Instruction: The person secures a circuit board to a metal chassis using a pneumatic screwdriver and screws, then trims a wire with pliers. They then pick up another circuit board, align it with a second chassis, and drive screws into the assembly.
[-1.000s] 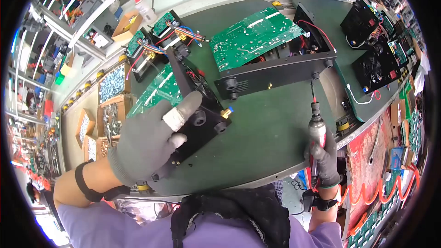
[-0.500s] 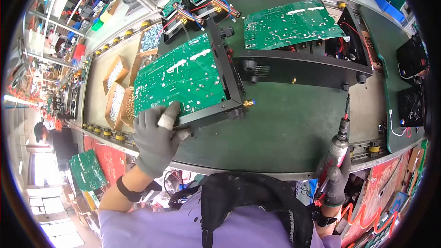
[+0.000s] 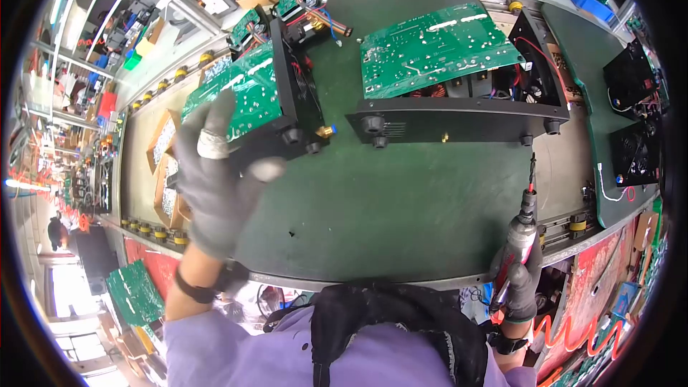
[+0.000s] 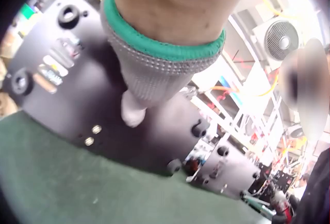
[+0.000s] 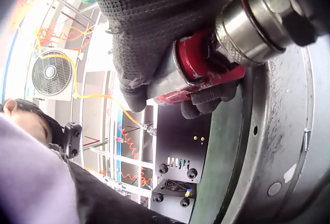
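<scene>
My gloved left hand, with white tape on a finger, overlaps the front of the left black metal case. Its fingers extend over the green circuit board and the thumb stands apart. From the left wrist, the thumb shows before the case's footed panel; the other fingers are hidden. My gloved right hand grips a red and silver power screwdriver, its long bit pointing away near a foot of the right black case. A second green board lies tilted on that case.
The cases stand on a green mat. Small-part boxes line the left side. Wired modules sit behind the left case. More black units stand at far right. An orange coiled hose hangs at lower right.
The head view has shifted. The left case has turned and stands farther from the right case than half a second ago. My left hand has left its front edge; the right keeps the screwdriver.
</scene>
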The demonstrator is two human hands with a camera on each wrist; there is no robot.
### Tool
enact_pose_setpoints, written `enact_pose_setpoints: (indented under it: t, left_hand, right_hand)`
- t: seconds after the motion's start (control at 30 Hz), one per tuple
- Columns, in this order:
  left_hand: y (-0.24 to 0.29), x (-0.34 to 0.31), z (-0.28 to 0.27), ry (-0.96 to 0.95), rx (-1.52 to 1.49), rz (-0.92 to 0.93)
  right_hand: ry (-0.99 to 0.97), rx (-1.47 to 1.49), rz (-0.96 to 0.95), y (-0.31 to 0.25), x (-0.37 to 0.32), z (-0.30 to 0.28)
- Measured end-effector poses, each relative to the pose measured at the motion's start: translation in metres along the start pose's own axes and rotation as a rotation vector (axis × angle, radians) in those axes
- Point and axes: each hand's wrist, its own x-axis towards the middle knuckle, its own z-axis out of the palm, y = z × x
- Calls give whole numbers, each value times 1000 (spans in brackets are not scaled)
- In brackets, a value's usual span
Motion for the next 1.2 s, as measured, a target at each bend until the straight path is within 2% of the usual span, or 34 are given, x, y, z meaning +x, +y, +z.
enact_pose_setpoints:
  t: [0.07,0.13,0.2,0.27,0.3,0.33,0.4,0.47,0.53,0.6,0.63,0.67,0.73,0.77,0.8,0.83,0.87,0.9,0.97,1.0,1.07,1.13,1.2]
  left_hand:
    - [17,-4,29,-175,-718,-85]
    - [58,6,75,-40,-1145,-332]
    - [60,30,118,-72,-1773,-721]
    - [76,58,116,-230,-1693,-1260]
    - [66,60,137,-409,-1883,-1232]
    - [66,51,151,-429,-1894,-1216]
    - [87,42,132,-656,-1632,-1107]
    - [107,31,120,-711,-1631,-1002]
    - [123,21,134,-709,-1661,-992]
    - [131,19,144,-619,-1910,-1310]
    - [126,18,157,-694,-2028,-1268]
    - [129,24,161,-717,-2024,-1265]
    - [135,34,166,-686,-2138,-1099]
    - [137,35,170,-698,-1958,-1031]
    - [140,35,174,-727,-1951,-1028]
    - [145,36,177,-652,-1955,-1012]
    - [151,36,181,-578,-1958,-994]
    - [157,38,182,-608,-1954,-993]
    - [170,45,177,-420,-1983,-902]
    - [174,48,176,-445,-1977,-903]
    - [180,56,174,-380,-1924,-850]
    - [178,66,167,-438,-1932,-780]
    - [180,76,162,-497,-1941,-762]
  right_hand:
    - [10,-1,10,0,-1,1]
    - [37,1,-2,-4,-3,3]
    - [41,40,-16,-9,-3,6]
    - [72,67,-43,-7,-4,6]
    - [74,74,-48,-9,-5,5]
    - [73,81,-54,-11,-5,2]
    - [89,83,-82,-6,-5,-7]
    - [98,85,-114,-3,-5,-14]
    - [125,94,-112,-3,-6,-19]
    - [153,73,-125,-4,-6,-25]
    - [148,26,-124,-6,-7,-28]
    - [145,-18,-122,-8,-8,-30]
    - [149,34,-102,-19,-16,-25]
    - [103,30,-56,-23,-21,-23]
    - [56,26,-11,-26,-27,-20]
    - [36,63,-13,-28,-31,-16]
    - [17,-26,11,-32,-35,-16]
    - [14,-45,66,-39,-39,-13]
    - [23,-55,134,-49,-44,-8]
    - [3,-119,87,-51,-44,-6]
    - [-5,-167,40,-52,-44,-5]
    - [-56,-360,-54,-55,-43,-4]
    - [-43,-299,-10,-61,-41,0]
